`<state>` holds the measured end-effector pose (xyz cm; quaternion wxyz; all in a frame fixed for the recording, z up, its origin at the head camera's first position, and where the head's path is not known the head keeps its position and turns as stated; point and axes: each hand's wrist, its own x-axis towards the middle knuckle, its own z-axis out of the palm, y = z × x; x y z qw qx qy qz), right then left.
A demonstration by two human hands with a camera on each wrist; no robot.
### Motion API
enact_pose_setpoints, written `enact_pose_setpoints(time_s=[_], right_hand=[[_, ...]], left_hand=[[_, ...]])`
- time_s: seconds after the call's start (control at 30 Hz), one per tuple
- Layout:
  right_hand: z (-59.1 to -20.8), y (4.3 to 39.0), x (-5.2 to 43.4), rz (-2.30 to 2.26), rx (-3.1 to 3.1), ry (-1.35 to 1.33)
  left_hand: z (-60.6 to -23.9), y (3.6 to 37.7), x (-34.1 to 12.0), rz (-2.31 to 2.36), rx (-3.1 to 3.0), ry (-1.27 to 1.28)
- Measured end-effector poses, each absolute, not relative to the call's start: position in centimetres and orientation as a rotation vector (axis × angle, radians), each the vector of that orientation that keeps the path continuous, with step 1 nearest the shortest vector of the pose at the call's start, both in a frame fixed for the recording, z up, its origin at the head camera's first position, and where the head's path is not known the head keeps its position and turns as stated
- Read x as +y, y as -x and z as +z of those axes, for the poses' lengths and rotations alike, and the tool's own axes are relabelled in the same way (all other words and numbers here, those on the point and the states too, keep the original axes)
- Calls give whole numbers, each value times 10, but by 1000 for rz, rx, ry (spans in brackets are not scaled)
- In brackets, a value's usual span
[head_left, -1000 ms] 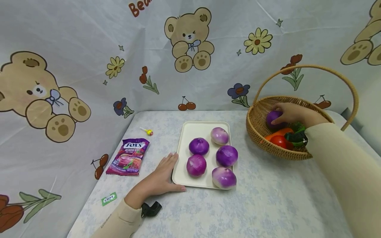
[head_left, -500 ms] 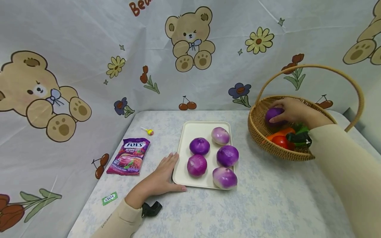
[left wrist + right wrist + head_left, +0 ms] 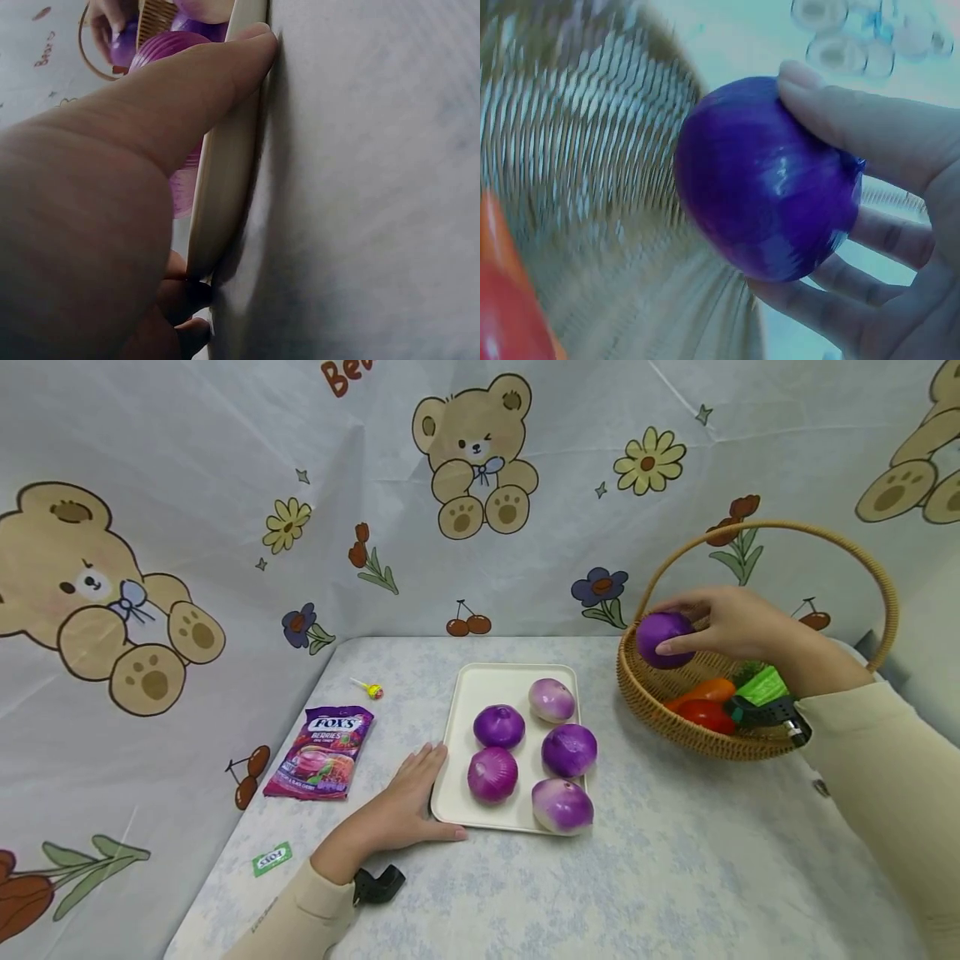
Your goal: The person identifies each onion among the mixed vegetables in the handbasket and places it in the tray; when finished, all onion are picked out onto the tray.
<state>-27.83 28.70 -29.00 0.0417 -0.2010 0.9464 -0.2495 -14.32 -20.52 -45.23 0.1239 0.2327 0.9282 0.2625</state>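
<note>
My right hand (image 3: 738, 622) grips a purple onion (image 3: 658, 639) at the left rim of the wicker basket (image 3: 656, 718). In the right wrist view, the thumb lies over the top of the onion (image 3: 757, 180) and the other fingers support it from beneath. My left hand (image 3: 401, 806) rests at the near left corner of the cream tray (image 3: 480, 685), fingers along its left side and thumb along the front edge. In the left wrist view, the thumb lies against the tray wall (image 3: 225, 172). Several purple and purple-white onions (image 3: 493, 774) sit on the tray.
The basket also holds an orange carrot-like piece (image 3: 705, 692), a red tomato (image 3: 708, 717) and a green vegetable (image 3: 763, 687); its tall handle (image 3: 817, 532) arches above. At left lie a candy bag (image 3: 321, 753), a lollipop (image 3: 371, 689) and a green wrapper (image 3: 272, 859).
My right hand has lifted the purple onion from inside the basket up and left to its rim. My left hand has stayed at the tray's corner.
</note>
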Motion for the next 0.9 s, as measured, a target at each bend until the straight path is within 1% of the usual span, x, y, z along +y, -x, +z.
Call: enact_pose_setpoints(time_s=[0.1, 0.23, 0.37, 0.5, 0.67, 0.73, 0.9], right_hand=[[-281, 268, 267, -789, 2921, 672], [-276, 261, 233, -839, 2930, 814], [-280, 265, 199, -913, 2852, 932], [-297, 282, 162, -941, 2776, 995], [-328, 311, 118, -898, 2755, 1046], [-341, 320, 103, -867, 2761, 1031], [-364, 332, 75, -747, 2746, 869]], left_hand=[[-452, 143, -206, 770, 2704, -674], [-452, 142, -207, 766, 2704, -676], [-452, 142, -205, 771, 2701, -679], [-451, 142, -206, 782, 2698, -670], [-451, 143, -207, 783, 2695, -677], [-451, 144, -208, 781, 2694, -685], [-451, 145, -208, 780, 2692, -696]])
